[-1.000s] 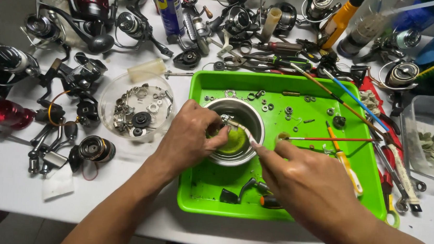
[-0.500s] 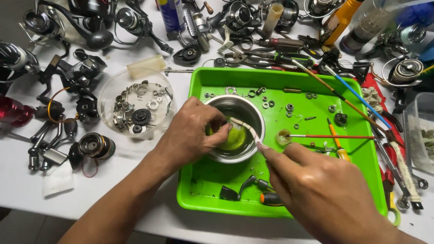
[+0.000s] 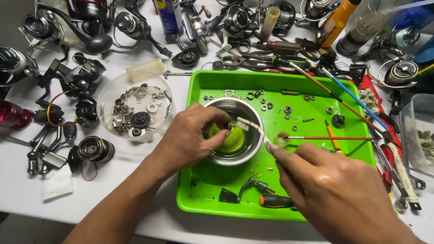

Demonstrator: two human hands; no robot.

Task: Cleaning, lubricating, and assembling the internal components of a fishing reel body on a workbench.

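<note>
A steel bowl (image 3: 252,146) sits in a bright green tray (image 3: 317,140) and holds a yellow-green part (image 3: 234,139). My left hand (image 3: 190,138) reaches into the bowl from the left, its fingers pinching that part at the rim. My right hand (image 3: 334,193) is at the bowl's right side and grips a white toothbrush (image 3: 251,125), whose bristles rest on the part over the bowl.
Small washers and rings (image 3: 275,102) lie loose in the tray, with paintbrushes (image 3: 332,138) and a black-orange screwdriver (image 3: 276,201). A clear dish of small metal parts (image 3: 135,109) stands left of the tray. Several fishing reels (image 3: 79,78), spray cans and tools crowd the white table.
Both hands stay at the bowl. The toothbrush head has shifted slightly over the yellow-green part, and my left fingers have moved a little further into the bowl.
</note>
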